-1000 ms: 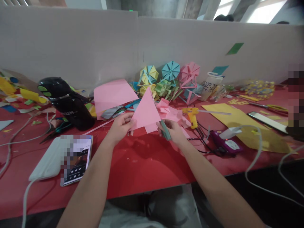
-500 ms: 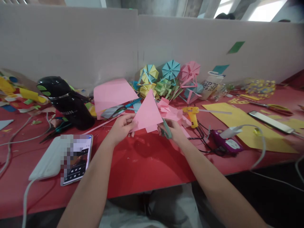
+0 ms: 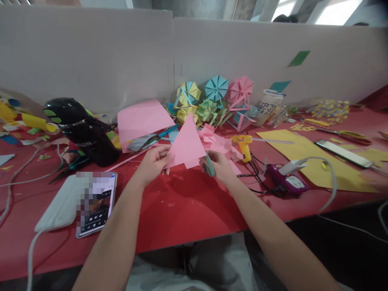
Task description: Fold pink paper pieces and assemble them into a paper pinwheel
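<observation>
A folded pink paper triangle (image 3: pixel 187 143) is held up over the red table (image 3: pixel 188 210), its point away from me. My left hand (image 3: pixel 157 159) pinches its lower left corner. At the lower right corner my right hand (image 3: pixel 218 163) is closed around green-handled scissors (image 3: pixel 209 165); the blades are mostly hidden behind the paper. Pink paper scraps (image 3: pixel 216 141) lie just beyond my right hand. A larger pink sheet (image 3: pixel 144 121) rests behind my left hand.
A black bottle (image 3: pixel 87 137), a power bank (image 3: pixel 57 206) and a phone (image 3: pixel 98 206) are at the left. Folded paper wheels (image 3: pixel 216 88) stand by the partition (image 3: pixel 145 52). A yellow glue gun (image 3: pixel 244 146), purple power strip (image 3: pixel 286 180) and yellow sheet (image 3: pixel 315 161) are at the right.
The whole view has shifted slightly, moving everything a little to the left in the picture. Both hands keep their hold on the paper triangle and the scissors.
</observation>
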{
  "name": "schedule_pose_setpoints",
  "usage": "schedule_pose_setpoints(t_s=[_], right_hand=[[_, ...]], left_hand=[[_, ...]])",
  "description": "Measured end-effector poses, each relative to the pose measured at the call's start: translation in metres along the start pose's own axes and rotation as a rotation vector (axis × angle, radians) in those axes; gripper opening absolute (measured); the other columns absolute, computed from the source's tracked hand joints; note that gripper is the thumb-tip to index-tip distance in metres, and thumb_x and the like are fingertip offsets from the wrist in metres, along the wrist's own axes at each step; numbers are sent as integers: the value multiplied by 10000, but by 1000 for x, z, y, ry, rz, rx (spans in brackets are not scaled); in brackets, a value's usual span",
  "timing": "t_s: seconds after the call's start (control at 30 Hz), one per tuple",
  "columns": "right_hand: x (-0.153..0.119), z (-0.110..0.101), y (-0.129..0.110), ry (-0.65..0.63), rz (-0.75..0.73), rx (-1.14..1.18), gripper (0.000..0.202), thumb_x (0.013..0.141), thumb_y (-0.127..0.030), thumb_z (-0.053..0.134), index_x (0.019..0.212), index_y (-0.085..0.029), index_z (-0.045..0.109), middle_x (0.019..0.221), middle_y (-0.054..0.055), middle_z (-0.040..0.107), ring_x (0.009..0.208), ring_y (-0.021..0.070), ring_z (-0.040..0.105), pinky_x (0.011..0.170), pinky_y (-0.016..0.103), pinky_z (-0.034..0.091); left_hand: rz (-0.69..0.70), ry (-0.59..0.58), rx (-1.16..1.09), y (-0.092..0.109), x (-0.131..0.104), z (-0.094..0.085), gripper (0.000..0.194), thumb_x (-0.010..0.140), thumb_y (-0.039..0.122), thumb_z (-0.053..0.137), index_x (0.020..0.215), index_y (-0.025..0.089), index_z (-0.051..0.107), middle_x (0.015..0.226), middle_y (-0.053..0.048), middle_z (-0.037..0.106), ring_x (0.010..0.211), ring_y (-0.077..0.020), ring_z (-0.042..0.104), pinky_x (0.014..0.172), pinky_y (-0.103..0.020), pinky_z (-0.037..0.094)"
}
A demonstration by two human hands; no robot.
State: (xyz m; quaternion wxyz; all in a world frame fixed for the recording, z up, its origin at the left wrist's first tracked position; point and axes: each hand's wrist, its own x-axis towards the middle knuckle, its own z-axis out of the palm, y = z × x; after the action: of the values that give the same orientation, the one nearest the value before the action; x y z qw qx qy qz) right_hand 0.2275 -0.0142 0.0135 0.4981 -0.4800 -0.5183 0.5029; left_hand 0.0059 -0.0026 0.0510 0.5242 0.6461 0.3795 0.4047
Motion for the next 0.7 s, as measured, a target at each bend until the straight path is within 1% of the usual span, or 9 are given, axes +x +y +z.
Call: schedule_pose_setpoints(t_s=[0.07,0.23,0.33,0.5,0.7], right_hand=[[-1,0,-1,8,-12,14,365,622,-482,746,642,-204,511,507,-30,550,437,97,481,433,232,366],[0,-1,-3,1,-22,33,266,619,-398,684,640,-215,492,496,-31,550,435,97,458,447,241,349],[0,-2,-2,-9,-25,65,237,624,-378,662,646,-215,491,507,-32,543,436,97,454,454,245,349],[1,-2,1,-21,-39,77,243,627,-395,665,643,-203,517,506,-27,543,440,97,459,440,235,335],[2,-2,2,-19,-8,61,292,616,-430,702,655,-205,520,520,-30,550,441,96,479,431,231,358]], left_hand=[[2,-2,2,-1,0,0,330,824,319,659,1089,123,650,680,11,607,414,-57,485,417,-203,404],[-6,-14,-2,-1,0,-1,347,818,313,667,1107,122,650,754,-16,653,415,-50,485,413,-201,415],[-15,-25,12,0,-1,0,357,824,322,663,1119,121,649,771,-24,665,407,-45,486,410,-195,413],[-24,-51,18,-1,0,0,392,815,352,676,1123,111,645,803,-38,678,407,-51,506,414,-203,444],[-31,-71,12,1,-1,1,385,817,352,678,1118,114,648,842,-53,692,413,-59,530,424,-212,467]])
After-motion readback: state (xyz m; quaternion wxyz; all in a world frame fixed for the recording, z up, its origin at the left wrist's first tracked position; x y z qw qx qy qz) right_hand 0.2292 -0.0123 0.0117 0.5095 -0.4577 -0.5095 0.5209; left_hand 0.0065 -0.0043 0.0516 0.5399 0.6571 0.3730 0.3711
